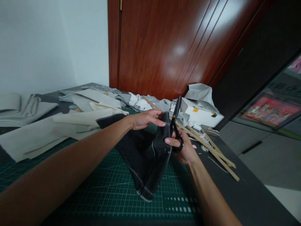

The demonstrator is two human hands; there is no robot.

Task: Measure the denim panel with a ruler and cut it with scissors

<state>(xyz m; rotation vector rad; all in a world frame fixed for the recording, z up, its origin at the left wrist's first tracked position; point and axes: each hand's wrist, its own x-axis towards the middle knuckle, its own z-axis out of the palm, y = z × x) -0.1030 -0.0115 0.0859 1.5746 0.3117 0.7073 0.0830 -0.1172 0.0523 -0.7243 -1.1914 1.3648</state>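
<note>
A piece of black fabric (145,157) with pale stitching along its seams hangs over the green cutting mat (105,188). My left hand (148,120) pinches its upper edge between thumb and fingers. Black scissors (176,114) sit in my right hand (182,146), with my fingers through the handle loops and the blades pointing up, beside the fabric's upper right edge. My right thumb lies against the fabric. Whether the blades touch the cloth I cannot tell. The fabric's lower end, with a light frayed edge, hangs near the mat.
Cream and grey cloth pieces (77,122) lie across the left and back of the table. Folded grey cloth (21,108) is at the far left. A white box (199,113) and several wooden strips (213,152) lie at the right. A brown door (160,47) stands behind the table.
</note>
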